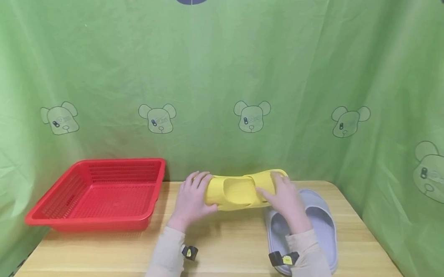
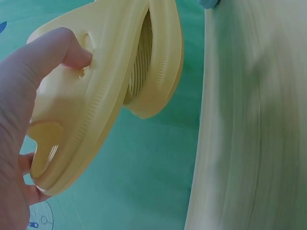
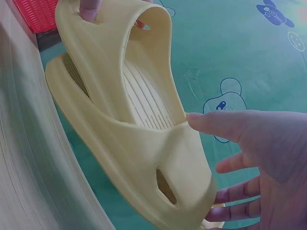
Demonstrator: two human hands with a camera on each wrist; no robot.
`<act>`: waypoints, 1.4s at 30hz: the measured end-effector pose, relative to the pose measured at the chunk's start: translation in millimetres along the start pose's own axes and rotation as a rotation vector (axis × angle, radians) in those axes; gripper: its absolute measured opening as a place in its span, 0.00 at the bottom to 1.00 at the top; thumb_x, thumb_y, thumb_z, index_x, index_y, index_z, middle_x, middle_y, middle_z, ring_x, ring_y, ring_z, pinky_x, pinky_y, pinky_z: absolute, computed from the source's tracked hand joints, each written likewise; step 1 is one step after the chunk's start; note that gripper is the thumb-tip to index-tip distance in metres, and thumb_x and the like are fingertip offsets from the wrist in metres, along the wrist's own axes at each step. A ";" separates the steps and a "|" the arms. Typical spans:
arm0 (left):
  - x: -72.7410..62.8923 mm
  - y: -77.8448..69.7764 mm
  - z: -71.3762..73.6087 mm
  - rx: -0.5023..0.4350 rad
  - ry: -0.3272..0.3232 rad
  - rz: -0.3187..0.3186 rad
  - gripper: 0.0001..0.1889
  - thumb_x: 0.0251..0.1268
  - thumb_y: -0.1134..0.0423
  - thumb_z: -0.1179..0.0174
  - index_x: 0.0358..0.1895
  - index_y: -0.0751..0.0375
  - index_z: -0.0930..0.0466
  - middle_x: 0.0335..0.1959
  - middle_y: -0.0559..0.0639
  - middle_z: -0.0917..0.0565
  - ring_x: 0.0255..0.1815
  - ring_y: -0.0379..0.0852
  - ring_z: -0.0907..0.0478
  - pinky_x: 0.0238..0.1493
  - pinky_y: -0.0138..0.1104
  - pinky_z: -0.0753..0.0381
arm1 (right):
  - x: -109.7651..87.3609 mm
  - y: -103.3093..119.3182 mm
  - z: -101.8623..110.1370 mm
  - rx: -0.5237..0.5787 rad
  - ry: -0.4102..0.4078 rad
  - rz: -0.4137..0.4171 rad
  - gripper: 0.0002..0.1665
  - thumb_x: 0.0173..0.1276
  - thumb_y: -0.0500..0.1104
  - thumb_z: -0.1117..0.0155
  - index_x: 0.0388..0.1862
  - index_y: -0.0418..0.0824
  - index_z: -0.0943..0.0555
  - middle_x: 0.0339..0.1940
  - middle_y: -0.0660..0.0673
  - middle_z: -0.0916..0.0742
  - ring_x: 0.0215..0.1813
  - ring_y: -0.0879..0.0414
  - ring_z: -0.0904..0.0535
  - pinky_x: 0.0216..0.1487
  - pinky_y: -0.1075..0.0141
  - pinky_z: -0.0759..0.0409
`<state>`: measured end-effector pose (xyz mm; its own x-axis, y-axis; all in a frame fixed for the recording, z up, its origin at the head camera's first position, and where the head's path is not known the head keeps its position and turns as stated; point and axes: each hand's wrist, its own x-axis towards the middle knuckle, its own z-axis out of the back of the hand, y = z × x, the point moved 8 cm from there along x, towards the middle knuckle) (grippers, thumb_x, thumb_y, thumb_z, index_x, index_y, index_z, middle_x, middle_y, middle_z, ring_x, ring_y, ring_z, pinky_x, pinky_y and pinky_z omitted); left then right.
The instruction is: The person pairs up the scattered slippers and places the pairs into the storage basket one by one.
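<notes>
Two yellow slippers lie nested toe to heel, held level between both hands near the table's far edge. My left hand grips the left slipper, its thumb pressed into a slot in the strap and fingertips under the toe end. At the other end, my right hand holds the right slipper. In the right wrist view its thumb touches the strap's edge and its fingertips reach the toe. Grey slippers rest on the table, partly hidden beneath my right forearm.
To the left, a red plastic basket with slatted walls stands on the wooden table. A green curtain with printed bear heads encloses the back and both sides. Black straps sit on both sleeves.
</notes>
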<state>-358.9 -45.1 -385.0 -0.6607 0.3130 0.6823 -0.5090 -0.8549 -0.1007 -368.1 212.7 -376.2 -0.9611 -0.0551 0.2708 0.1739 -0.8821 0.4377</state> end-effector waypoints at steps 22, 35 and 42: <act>-2.7 21.2 11.6 -0.057 0.035 0.003 0.44 0.31 0.44 0.27 0.62 0.51 0.28 0.64 0.50 0.25 0.66 0.54 0.32 0.59 0.52 0.26 | 3.3 17.3 -24.5 -0.102 0.024 0.235 0.70 0.37 0.53 0.17 0.78 0.50 0.46 0.78 0.33 0.44 0.78 0.31 0.56 0.71 0.28 0.60; -2.7 19.1 16.0 -0.088 0.041 -0.016 0.43 0.32 0.46 0.28 0.62 0.49 0.28 0.64 0.49 0.25 0.67 0.54 0.32 0.58 0.52 0.26 | 1.6 18.8 -32.0 -0.197 0.032 0.254 0.76 0.32 0.48 0.15 0.79 0.54 0.50 0.79 0.36 0.44 0.79 0.35 0.56 0.72 0.29 0.63; -2.3 19.9 16.9 -0.104 0.080 0.005 0.43 0.32 0.46 0.28 0.62 0.49 0.28 0.65 0.48 0.26 0.68 0.54 0.33 0.60 0.53 0.27 | 2.0 18.6 -37.6 -0.220 0.031 0.275 0.77 0.31 0.44 0.15 0.79 0.55 0.50 0.78 0.36 0.43 0.79 0.35 0.56 0.71 0.28 0.65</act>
<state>-358.2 -69.9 -376.3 -0.7029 0.3444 0.6224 -0.5576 -0.8101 -0.1814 -374.9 178.6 -399.8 -0.8914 -0.3155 0.3254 0.3797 -0.9119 0.1558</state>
